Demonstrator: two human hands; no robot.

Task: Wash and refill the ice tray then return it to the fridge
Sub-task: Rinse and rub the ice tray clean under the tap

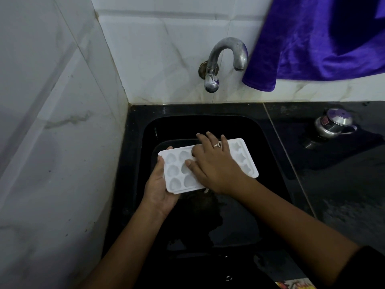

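Head camera, close, looking steeply down into sink [268, 142].

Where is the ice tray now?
Mid head view, the ice tray is over the black sink below the tap, left hand holding its end, right hand resting on top.

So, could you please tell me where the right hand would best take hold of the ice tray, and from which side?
Probably the free right short edge of the ice tray, coming in from the right: the left hand grips the left end, the right hand lies flat on top, and the flat rim there juts clear over the sink.
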